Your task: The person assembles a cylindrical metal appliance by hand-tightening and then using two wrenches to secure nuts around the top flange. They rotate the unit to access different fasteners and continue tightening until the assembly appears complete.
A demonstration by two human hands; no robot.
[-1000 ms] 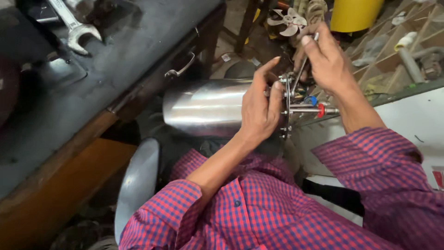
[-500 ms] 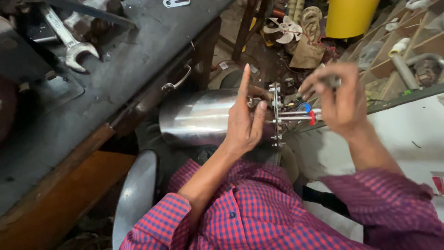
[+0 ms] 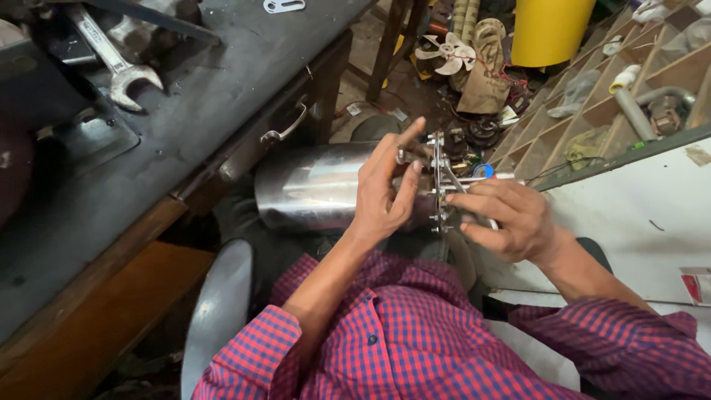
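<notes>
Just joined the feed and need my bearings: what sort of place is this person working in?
Most likely a small repair or mechanical workshop. A large open-end wrench lies on a dark, worn workbench, parts sit in wooden pigeonhole shelves, and a loose white fan blade lies among floor clutter.

Both forearms reach forward out of rolled checked sleeves; the left hand (image 3: 385,189) stands upright, palm facing right, fingers loosely spread, index raised; the right hand (image 3: 507,218) lies knuckles-up, fingers curled leftward, wrist bent slightly.
</notes>
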